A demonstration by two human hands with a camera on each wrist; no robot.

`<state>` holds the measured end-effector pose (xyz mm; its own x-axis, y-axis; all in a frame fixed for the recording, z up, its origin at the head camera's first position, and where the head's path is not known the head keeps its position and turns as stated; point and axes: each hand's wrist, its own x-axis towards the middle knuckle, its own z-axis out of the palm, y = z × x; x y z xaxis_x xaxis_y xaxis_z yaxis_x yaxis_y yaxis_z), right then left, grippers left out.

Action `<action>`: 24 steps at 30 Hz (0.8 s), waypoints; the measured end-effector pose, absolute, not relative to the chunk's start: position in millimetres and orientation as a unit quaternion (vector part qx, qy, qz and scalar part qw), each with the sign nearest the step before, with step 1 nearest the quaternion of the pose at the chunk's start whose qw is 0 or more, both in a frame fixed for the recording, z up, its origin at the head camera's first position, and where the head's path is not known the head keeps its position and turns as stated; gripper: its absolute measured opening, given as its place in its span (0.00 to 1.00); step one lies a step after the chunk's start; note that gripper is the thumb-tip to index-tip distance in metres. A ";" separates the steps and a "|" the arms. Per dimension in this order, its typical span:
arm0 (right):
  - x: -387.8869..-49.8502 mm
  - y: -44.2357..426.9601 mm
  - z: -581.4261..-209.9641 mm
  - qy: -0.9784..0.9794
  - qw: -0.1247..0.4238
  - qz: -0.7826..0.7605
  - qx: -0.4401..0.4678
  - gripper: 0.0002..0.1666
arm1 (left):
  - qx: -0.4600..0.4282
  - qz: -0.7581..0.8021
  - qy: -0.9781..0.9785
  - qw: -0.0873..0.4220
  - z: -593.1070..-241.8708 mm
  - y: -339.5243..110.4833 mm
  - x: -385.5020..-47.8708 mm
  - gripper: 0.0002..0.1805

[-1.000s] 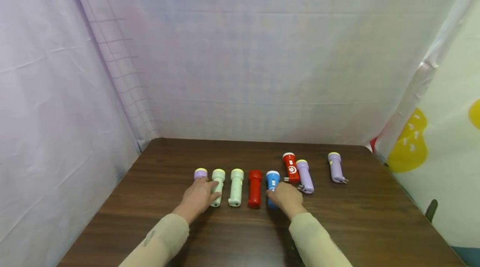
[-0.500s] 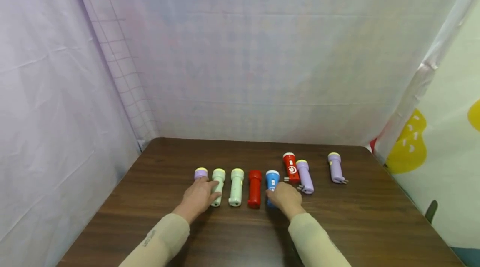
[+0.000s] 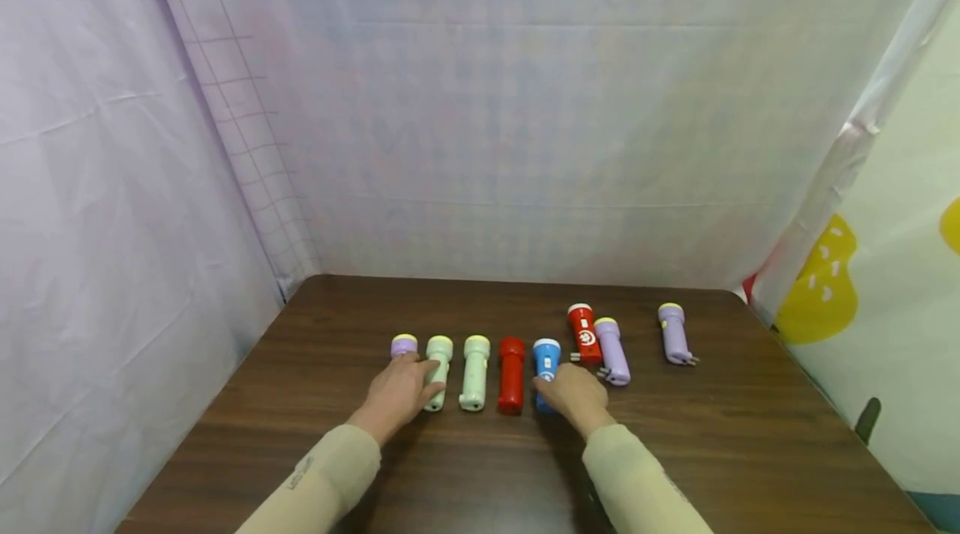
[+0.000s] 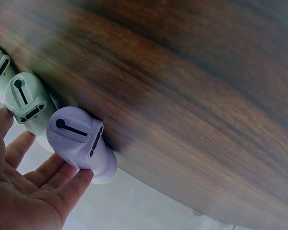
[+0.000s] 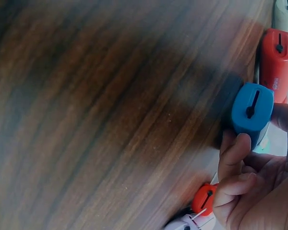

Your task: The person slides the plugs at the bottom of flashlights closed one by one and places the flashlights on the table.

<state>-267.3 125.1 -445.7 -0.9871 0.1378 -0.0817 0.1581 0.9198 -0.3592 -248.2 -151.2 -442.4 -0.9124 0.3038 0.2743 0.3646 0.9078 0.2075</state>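
Several flashlights lie side by side in a row on the brown table. My left hand rests over the leftmost purple flashlight, its fingers fairly straight against it. The thumb of that hand touches the pale green flashlight beside it. A second green flashlight and a plain red flashlight lie between my hands. At the row's right end, my right hand holds the blue flashlight between thumb and fingers. The hand covers part of its body in the head view.
Beyond my right hand lie a red flashlight with a white print and a purple flashlight, close together, plug prongs out. Another purple flashlight lies farther right. Cloth sheets hang behind the wooden table and at its sides.
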 end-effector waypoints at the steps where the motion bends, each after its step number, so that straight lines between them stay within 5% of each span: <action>1: -266.8 125.3 -445.6 0.979 0.027 -0.187 0.075 0.29 | -0.172 -0.128 -0.969 0.120 -442.3 -151.2 -248.0 0.20; 18: -264.1 129.8 -441.6 0.982 0.006 -0.174 0.076 0.42 | -0.169 -0.134 -0.970 0.110 -442.3 -151.3 -246.9 0.21; 24: -265.2 133.9 -436.4 0.982 -0.019 -0.173 0.069 0.36 | -0.169 -0.132 -0.970 0.115 -442.3 -150.9 -249.1 0.21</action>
<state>-265.2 133.9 -436.4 -0.9899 0.1412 0.0134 0.1282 0.9309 -0.3420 -249.1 -150.9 -442.3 -0.9165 0.2969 0.2681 0.3579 0.9080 0.2178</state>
